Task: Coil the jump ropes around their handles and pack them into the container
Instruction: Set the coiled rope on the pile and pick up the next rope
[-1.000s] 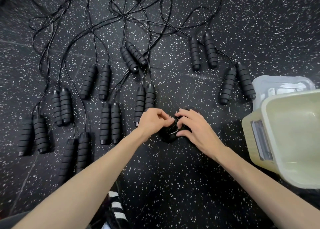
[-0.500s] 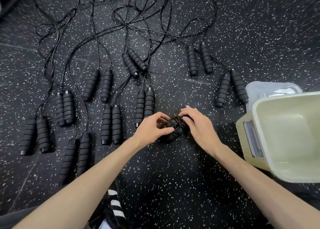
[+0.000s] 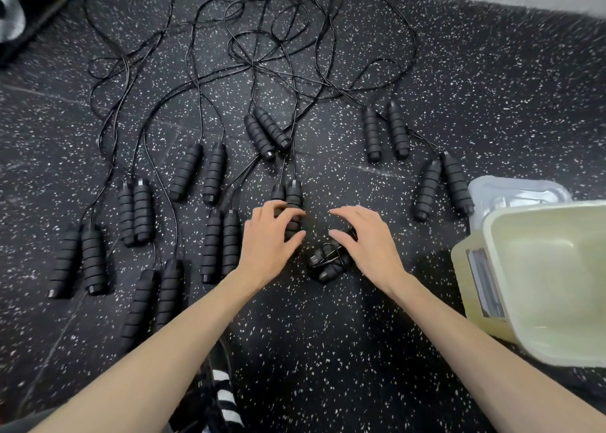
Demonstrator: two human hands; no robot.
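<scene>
**One rope bundled, the next pair under the left hand**

Head view: the coiled jump rope (image 3: pixel 329 259) lay on the speckled floor (image 3: pixel 328 350), near centre, with the right hand (image 3: pixel 367 245) over its far end, fingers curved down on it; whether that grip truly held it or only rested there could not be told. The left hand (image 3: pixel 269 239) curled its fingers over the next pair of handles (image 3: pixel 290 199) just to the left, likely to start the following rope. The container (image 3: pixel 551 268) sat open at the right (apparently nothing inside), its lid (image 3: pixel 511 190) behind it. Other uncoiled ropes (image 3: pixel 272 72) fanned out far and left, handles paired. Both forearms reached forward, wrists low.
</scene>
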